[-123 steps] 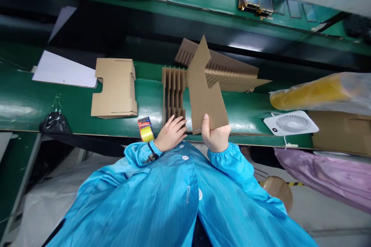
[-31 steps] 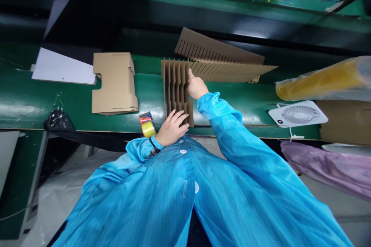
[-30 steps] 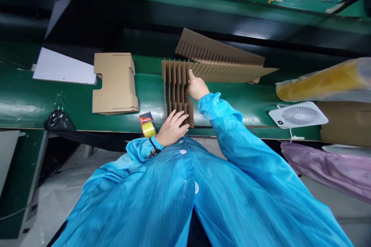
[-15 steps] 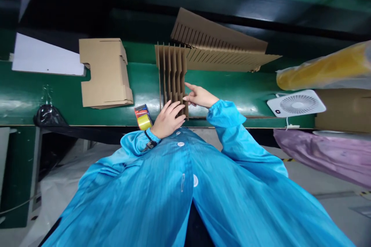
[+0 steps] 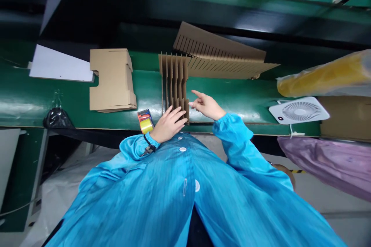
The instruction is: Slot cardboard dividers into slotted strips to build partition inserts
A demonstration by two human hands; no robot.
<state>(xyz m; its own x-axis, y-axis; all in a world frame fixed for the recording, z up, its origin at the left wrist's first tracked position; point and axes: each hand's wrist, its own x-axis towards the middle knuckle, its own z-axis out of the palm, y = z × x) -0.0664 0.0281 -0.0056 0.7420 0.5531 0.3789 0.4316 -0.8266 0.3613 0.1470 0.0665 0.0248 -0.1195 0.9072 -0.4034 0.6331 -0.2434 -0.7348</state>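
Observation:
A brown cardboard divider rack [image 5: 174, 81], made of several upright strips standing in slotted pieces, is on the green bench in front of me. My left hand [image 5: 169, 124] lies over its near end, fingers spread across the strip tops. To the right of the rack, my right hand [image 5: 206, 105] hovers with its index finger stretched out and the others loosely bent; nothing shows in it. Behind the rack, slotted cardboard strips [image 5: 220, 44] extend to the right. A tape dispenser [image 5: 145, 121] with yellow tape is beside my left hand.
Folded cardboard pieces [image 5: 111, 81] are stacked on the left, near a white board [image 5: 60, 65] and a black plastic bag [image 5: 58, 117]. To the right are a white fan [image 5: 300, 110], a yellow roll in clear plastic [image 5: 321, 75] and a cardboard box [image 5: 344, 117]. Purple cloth [image 5: 324, 158] hangs there.
My right hand has moved off the rack to the right, leaving a gap. My left hand stays on the near end. The whole view has shifted slightly.

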